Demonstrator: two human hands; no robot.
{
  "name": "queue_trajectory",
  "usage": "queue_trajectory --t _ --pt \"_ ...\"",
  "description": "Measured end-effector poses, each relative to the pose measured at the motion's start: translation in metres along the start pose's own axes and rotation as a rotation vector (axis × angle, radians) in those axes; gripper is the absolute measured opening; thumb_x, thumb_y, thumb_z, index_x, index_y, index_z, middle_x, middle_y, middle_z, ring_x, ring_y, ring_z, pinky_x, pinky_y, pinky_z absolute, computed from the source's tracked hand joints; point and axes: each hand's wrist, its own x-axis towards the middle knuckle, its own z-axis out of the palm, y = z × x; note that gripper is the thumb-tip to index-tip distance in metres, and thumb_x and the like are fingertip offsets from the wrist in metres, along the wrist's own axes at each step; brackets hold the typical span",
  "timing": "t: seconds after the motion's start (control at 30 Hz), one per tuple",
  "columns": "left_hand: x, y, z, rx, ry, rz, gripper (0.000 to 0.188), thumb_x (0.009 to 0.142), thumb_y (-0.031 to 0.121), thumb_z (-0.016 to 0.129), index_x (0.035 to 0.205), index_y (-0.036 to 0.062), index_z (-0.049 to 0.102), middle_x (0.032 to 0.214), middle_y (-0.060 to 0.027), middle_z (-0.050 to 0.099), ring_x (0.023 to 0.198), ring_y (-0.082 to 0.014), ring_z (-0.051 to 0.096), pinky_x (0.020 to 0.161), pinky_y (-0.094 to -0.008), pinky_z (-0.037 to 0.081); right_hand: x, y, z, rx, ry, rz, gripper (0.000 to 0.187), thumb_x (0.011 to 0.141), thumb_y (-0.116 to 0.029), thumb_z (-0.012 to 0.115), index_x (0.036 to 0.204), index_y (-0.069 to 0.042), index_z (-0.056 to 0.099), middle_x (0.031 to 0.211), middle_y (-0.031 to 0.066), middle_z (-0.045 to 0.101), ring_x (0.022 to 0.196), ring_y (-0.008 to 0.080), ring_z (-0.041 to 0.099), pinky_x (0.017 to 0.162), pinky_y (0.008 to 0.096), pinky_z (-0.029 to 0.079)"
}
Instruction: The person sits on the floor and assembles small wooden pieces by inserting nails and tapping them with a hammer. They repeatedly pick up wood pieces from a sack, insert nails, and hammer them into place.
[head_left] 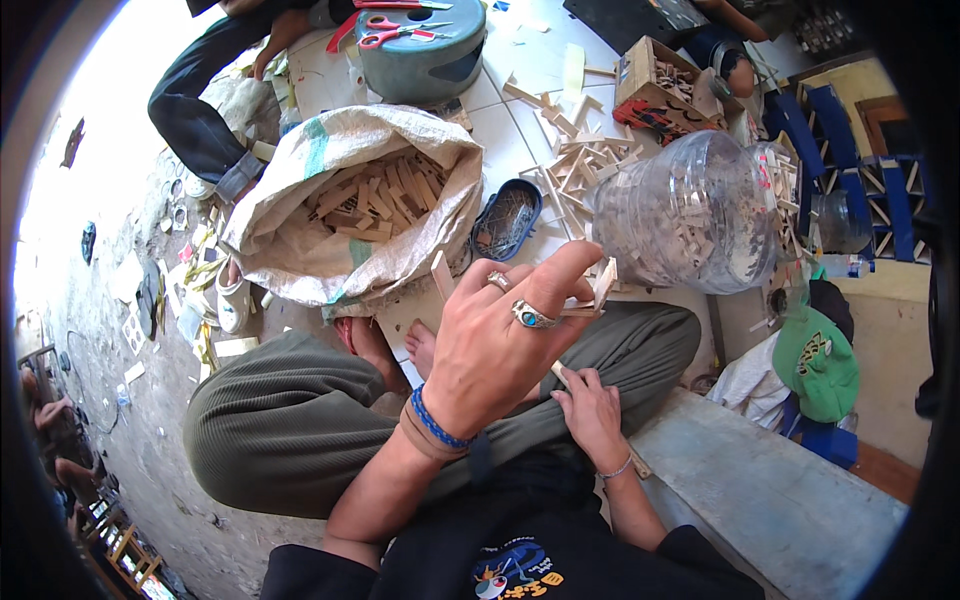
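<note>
My left hand (510, 340), wearing two rings and wrist bands, is raised above my lap with its fingers curled. Between thumb and fingertips it grips a small wooden piece (605, 284) made of pale strips meeting at a corner. Another pale wooden strip (441, 274) sticks up beside the knuckles; whether the hand holds it is hidden. Lower and to the right, my right hand (592, 408) rests over my thigh, closed around a thin wooden stick (559, 374). A wooden end (639, 464) shows below that wrist; I cannot tell if both belong to one thing.
An open woven sack (270, 235) holds many wooden strips. Beside it are a blue tray of nails (506, 220), joined wooden pieces (575, 170) and a clear plastic jug (690, 215). Scissors (385, 36) lie on a grey-green upturned tub (425, 70). Another person's leg (195, 110) is far left.
</note>
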Motion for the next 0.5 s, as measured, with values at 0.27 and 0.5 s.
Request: queue_trajectory --t 0.27,0.5 --pt "-0.001 -0.002 0.006 0.003 -0.003 0.069 0.062 0.08 0.007 0.086 0.136 0.0149 0.059 0.099 0.0048 0.078 0.087 -0.0187 0.074 0.085 -0.0346 0.053 0.027 -0.032 -0.068 0.267 0.047 0.031 0.043 0.103 -0.034 0.068 0.137 -0.009 0.065 0.121 0.0149 0.069 0.1 0.0327 0.07 0.091 0.047 0.05" --pt "-0.002 0.01 0.007 0.007 -0.055 0.077 0.054 0.077 0.009 0.088 0.126 0.0169 0.067 0.097 0.0069 0.079 0.087 -0.0175 0.074 0.083 -0.0327 0.052 0.041 -0.081 -0.142 1.229 0.453 -0.303 0.036 0.099 -0.019 0.077 0.131 -0.004 0.071 0.111 0.008 0.072 0.095 0.0109 0.067 0.078 0.025 0.05"
